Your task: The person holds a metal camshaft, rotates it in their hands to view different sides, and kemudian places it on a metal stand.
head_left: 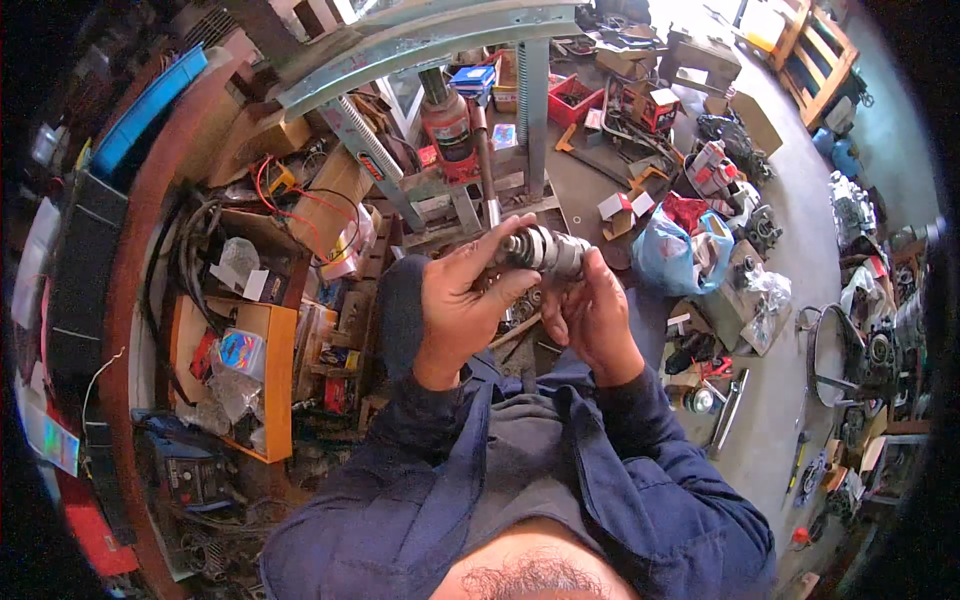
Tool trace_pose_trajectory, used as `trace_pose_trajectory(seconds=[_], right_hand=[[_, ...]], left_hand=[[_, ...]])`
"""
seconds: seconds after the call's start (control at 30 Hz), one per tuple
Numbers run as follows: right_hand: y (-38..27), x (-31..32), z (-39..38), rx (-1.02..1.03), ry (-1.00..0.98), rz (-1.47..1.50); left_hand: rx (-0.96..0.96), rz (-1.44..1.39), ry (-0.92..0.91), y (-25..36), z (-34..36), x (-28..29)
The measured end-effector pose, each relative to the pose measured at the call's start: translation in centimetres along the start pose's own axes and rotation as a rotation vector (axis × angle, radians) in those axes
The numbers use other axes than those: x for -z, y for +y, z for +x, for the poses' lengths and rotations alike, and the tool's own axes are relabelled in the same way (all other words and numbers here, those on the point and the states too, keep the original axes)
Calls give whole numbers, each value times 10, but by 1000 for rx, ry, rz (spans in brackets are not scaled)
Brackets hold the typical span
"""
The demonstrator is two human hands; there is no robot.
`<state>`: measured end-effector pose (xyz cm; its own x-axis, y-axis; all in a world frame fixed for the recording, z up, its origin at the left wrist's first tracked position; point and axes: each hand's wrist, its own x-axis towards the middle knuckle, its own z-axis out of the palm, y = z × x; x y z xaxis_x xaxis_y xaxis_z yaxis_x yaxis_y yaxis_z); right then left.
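Note:
A stepped, cylindrical metal machine part [548,252], grey and shiny with a darker left end, is held up between my hands in front of the press. My left hand [462,305] grips its left end, with the thumb below and the fingers over the top. At the other end, my right hand [602,325] has its thumb against the part and its fingers curled beneath. Those lower fingers are partly hidden. Just beyond the part stands a steel shop press frame [535,110] with a red bottle jack [450,135] inside it.
To the left, an orange-sided wooden drawer [278,385] holds plastic-wrapped items, near dark cables [180,250]. On the right floor lie a blue plastic bag [660,258], a red crate [574,100], a hacksaw [590,155], small boxes and several metal parts.

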<state>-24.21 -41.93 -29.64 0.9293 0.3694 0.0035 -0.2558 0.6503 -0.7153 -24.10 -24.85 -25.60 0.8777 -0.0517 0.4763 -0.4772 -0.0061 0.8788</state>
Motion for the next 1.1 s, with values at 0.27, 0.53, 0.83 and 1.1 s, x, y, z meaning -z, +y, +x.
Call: trace_pose_trajectory(seconds=[0.27,0.53,0.83,1.1], right_hand=[[8,4,7,-154,224,-27],[8,17,10,-258,202,189],[0,23,4,-242,207,-6],[3,35,6,-246,305,-178]], left_hand=[[-351,279,-36,-3,-2,-13],[-352,330,-86,-2,-4,-27],[-275,388,-182,-4,-3,-28],[-323,415,-115,-8,-5,-31]])
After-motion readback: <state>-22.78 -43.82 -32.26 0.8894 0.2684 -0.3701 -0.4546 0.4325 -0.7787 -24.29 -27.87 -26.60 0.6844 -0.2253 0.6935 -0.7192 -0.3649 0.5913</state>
